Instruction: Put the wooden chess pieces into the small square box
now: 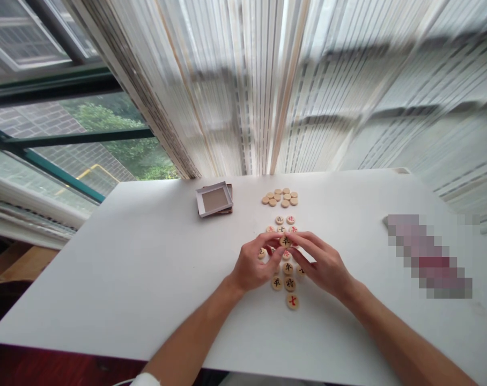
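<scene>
with fingers (308, 245) of left hand (252, 264) and right hand (327, 269) pinched around one black-marked piece (285, 241), steady it lightly by the rim over the loose pieces (289, 284) on the counter (147, 284), nudging none.

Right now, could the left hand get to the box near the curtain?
Probably yes: I see nothing standing between the left hand and the box, ahead and to its left. But it's holding a piece, so it may need to let go first.
</scene>
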`<move>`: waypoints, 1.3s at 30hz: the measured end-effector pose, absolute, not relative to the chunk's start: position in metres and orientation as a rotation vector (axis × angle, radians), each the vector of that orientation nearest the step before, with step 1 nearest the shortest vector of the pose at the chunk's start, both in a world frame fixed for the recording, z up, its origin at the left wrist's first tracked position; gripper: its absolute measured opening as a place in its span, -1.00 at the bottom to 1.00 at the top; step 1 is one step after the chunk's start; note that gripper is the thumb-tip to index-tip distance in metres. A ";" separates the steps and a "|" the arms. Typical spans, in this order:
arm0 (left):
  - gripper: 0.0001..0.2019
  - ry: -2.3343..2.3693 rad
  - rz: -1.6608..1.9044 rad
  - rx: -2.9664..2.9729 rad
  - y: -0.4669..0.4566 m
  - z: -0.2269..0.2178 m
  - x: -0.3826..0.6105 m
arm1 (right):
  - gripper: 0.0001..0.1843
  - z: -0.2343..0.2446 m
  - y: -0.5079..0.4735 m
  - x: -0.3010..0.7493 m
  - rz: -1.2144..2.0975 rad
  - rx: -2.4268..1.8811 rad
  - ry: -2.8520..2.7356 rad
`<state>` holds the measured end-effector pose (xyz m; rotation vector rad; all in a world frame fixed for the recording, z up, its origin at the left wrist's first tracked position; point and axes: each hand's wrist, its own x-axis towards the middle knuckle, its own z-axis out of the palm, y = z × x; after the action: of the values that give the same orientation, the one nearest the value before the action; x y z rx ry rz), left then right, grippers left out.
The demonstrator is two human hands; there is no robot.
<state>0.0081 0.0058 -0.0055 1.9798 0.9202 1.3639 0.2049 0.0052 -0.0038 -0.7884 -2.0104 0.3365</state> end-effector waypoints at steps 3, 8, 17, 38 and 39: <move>-0.68 0.922 1.345 1.970 0.008 -0.007 0.008 | -0.39 -0.004 0.006 0.204 0.318 -0.798 -2.009; -0.69 0.918 1.349 1.995 0.009 -0.008 0.007 | -0.51 -0.004 0.007 0.205 0.345 -0.828 -1.988; -0.71 0.928 1.335 1.990 0.010 -0.007 0.008 | -0.71 -0.004 0.006 0.207 0.548 -0.916 -1.873; -0.72 0.925 1.303 1.958 0.010 -0.006 0.007 | -0.75 -0.002 0.004 0.205 0.746 -0.934 -1.782; -0.72 0.923 1.302 1.955 0.009 -0.006 0.007 | -0.76 -0.002 0.004 0.205 0.746 -0.941 -1.778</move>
<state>0.0071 0.0095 -0.0060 1.9545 0.9228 1.3016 0.2049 0.0042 -0.0020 -0.9413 -1.7783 0.7456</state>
